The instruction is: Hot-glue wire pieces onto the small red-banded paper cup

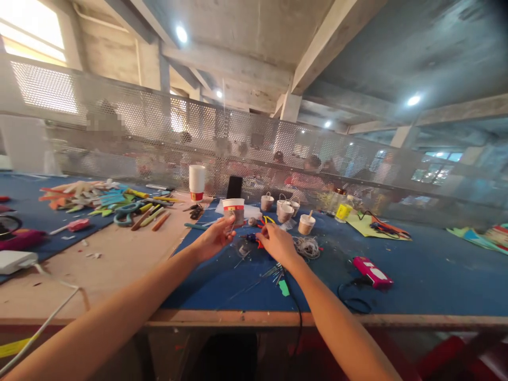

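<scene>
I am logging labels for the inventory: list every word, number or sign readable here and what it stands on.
No text can be read.
Paper cup at the left hand: red band, print too blurred.
Bottle: yellow label, too small.
Pink tool beyond the right hand: no legible marking.

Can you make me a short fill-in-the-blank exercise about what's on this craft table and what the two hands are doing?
1. The left hand grips a paper cup with a ____ band under its rim.
2. The right hand hovers over a mat coloured ____.
3. The glue gun lying right of both hands is ____.
4. The tall white cup stands to the ____ of the black phone.

Missing words: red; blue; pink; left
</scene>
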Motion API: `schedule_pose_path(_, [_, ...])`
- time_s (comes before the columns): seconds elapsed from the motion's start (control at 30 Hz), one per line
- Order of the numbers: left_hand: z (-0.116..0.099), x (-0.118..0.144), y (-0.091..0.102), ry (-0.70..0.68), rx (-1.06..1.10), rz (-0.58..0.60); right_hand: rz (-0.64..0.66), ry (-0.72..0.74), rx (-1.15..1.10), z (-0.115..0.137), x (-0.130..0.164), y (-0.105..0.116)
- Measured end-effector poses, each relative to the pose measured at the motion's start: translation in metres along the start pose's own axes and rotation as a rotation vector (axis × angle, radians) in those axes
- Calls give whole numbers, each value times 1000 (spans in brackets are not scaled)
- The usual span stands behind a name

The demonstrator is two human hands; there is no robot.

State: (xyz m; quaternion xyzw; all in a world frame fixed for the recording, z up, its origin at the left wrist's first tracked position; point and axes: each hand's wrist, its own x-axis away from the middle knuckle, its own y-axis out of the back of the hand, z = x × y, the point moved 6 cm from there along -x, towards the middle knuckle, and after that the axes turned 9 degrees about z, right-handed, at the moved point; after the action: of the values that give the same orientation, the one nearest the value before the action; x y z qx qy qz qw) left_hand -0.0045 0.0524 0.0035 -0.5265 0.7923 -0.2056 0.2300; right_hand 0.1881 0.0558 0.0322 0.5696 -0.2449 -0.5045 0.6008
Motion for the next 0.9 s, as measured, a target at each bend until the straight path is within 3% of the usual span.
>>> schedule_pose_path(0.13, [2, -2, 0, -5, -38, 26, 213, -146, 184, -31, 3, -5])
schedule_pose_path(0.23, [4, -3, 2, -5, -55, 40, 315, -175, 179, -42, 6, -16])
schedule_pose_path(0.5, [3, -3, 4, -13, -81, 60, 243, -228, -31, -51, -2, -28])
schedule_pose_path(0.6, [1, -1, 2, -21, -96, 70, 124, -280, -294, -64, -5, -22])
schedule_pose_path(0.73, [-1, 0, 0, -25, -107, 62, -105, -223, -897, -69, -8, -10])
schedule_pose_path(0.9, [-1, 0, 2, -47, -126, 23, -61, -19, -1404, -41, -3, -1])
